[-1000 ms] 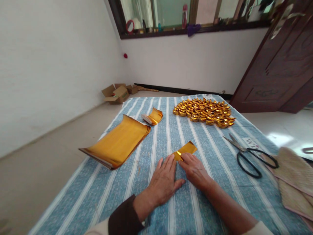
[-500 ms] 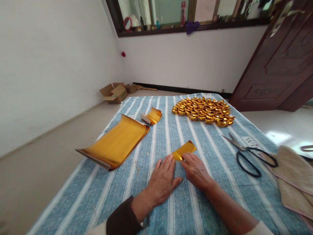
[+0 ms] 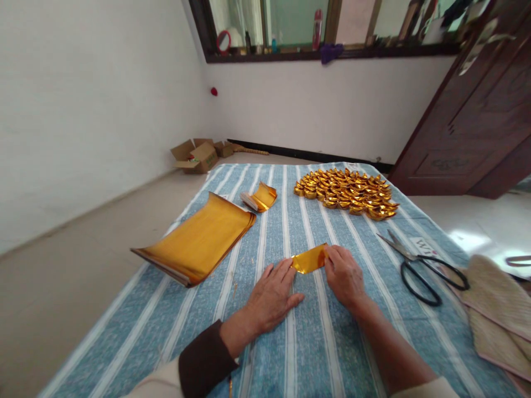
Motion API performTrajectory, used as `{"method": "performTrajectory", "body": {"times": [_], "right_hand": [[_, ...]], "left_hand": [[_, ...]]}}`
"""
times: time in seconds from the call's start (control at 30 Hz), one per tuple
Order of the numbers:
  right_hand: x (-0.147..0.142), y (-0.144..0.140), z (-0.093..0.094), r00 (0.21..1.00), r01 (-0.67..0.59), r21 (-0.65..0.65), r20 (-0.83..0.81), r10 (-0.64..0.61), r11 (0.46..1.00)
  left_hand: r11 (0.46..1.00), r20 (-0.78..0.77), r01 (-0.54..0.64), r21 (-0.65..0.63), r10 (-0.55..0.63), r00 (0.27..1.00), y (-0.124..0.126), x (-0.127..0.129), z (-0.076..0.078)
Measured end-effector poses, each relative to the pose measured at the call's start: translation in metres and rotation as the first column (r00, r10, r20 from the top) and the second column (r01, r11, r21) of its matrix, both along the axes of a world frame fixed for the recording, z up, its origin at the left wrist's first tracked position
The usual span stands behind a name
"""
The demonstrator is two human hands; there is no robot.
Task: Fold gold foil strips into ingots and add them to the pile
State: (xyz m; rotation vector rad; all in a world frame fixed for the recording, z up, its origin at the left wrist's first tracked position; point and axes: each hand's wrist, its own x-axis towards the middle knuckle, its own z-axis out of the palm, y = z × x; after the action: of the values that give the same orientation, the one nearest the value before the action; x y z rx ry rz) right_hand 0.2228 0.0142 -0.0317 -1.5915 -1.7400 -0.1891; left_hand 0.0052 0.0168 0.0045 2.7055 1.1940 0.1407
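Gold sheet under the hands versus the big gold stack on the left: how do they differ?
The small gold sheet is a short folded strip, pinned between the left hand and right hand; the large gold stack is many broad sheets, untouched. The small gold sheet lies near the cloth's middle; the large gold stack sits by its left edge, ends curling up. Both are shiny gold paper on the striped cloth.

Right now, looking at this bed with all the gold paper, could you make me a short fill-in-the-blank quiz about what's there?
1. Both hands, left hand and right hand, touch a small folded piece of ____ paper.
2. The black-handled scissors lie to the person's ____.
3. The folded ingots sit heaped on a cloth striped blue and ____.

Missing words: gold; right; white
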Motion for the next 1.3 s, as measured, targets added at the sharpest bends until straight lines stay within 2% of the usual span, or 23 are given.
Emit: {"method": "performTrajectory", "body": {"times": [0.13, 0.27, 0.33, 0.53, 0.87, 1.0, 1.17, 1.3], "right_hand": [[0.005, 0.010, 0.015, 0.987, 0.131, -0.280, -0.052, -0.151, 0.951], [0.009, 0.022, 0.030, 0.977, 0.103, -0.517, -0.110, -0.185, 0.849], [0.012, 0.028, 0.035, 0.977, 0.076, -0.587, -0.119, -0.179, 0.806], [0.014, 0.037, 0.037, 0.976, 0.007, -0.650, -0.161, -0.146, 0.760], [-0.004, 0.026, 0.042, 0.909, -0.251, -0.721, -0.405, -0.099, 0.646], [-0.003, 0.022, 0.038, 0.880, -0.321, -0.680, -0.472, -0.058, 0.660], [0.008, 0.022, 0.032, 0.932, -0.222, -0.641, -0.362, -0.034, 0.734], [0.015, 0.022, 0.034, 0.961, -0.162, -0.668, -0.274, -0.037, 0.727]], "left_hand": [[0.999, 0.042, 0.052, 0.010, -0.052, 0.998, 0.013, -0.004, 0.003], [0.996, 0.074, 0.083, 0.021, -0.085, 0.994, 0.026, -0.004, 0.003], [0.995, 0.078, 0.090, 0.046, -0.093, 0.993, 0.032, -0.004, 0.003], [0.990, 0.074, 0.074, 0.116, -0.083, 0.994, 0.042, -0.002, 0.002], [0.978, 0.118, -0.045, 0.205, 0.021, 0.993, 0.049, 0.011, -0.003], [0.969, 0.175, -0.086, 0.233, 0.045, 0.984, 0.049, 0.014, -0.010], [0.969, 0.222, -0.092, 0.231, 0.040, 0.974, 0.048, 0.013, -0.015], [0.975, 0.217, -0.097, 0.198, 0.053, 0.975, 0.050, 0.014, -0.012]]}}
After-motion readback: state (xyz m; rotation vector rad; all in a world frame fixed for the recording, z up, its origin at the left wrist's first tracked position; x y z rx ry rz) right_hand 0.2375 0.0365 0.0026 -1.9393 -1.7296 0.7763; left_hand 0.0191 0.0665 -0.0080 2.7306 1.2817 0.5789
